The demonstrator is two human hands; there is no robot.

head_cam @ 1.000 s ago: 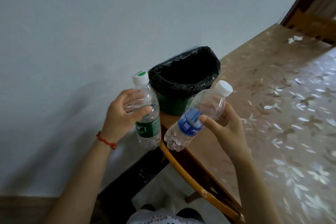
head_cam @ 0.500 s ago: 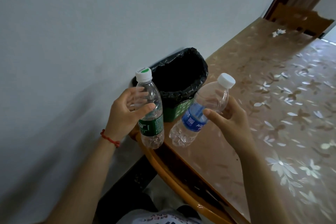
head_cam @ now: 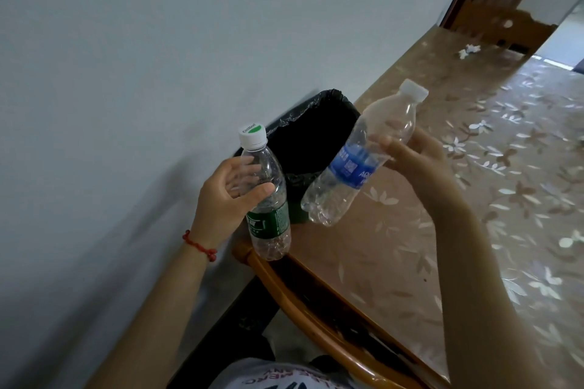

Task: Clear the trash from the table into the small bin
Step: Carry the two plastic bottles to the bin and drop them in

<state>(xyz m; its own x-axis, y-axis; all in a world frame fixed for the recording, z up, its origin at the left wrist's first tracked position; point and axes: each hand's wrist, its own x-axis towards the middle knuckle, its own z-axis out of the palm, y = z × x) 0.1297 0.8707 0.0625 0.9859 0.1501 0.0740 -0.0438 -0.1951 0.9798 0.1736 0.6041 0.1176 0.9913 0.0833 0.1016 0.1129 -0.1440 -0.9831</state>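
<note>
My left hand (head_cam: 226, 202) grips an empty clear bottle with a green label (head_cam: 268, 199) and a white cap, held upright just left of the table corner. My right hand (head_cam: 414, 155) holds an empty clear bottle with a blue label (head_cam: 350, 167), tilted with its white cap up to the right and its base down to the left. Behind both bottles stands the small green bin (head_cam: 316, 139) lined with a black bag, on the table corner against the wall. Both bottles hang in front of the bin's near rim.
The table (head_cam: 395, 246) has a floral cover and a wooden rim. A crumpled white scrap (head_cam: 469, 50) lies at the far end near a wooden chair back (head_cam: 502, 25). A pale wall runs along the left side.
Both hands have risen a little with their bottles, and the blue-label bottle is tilted more steeply. The view has swung, so more of the table's far end shows.
</note>
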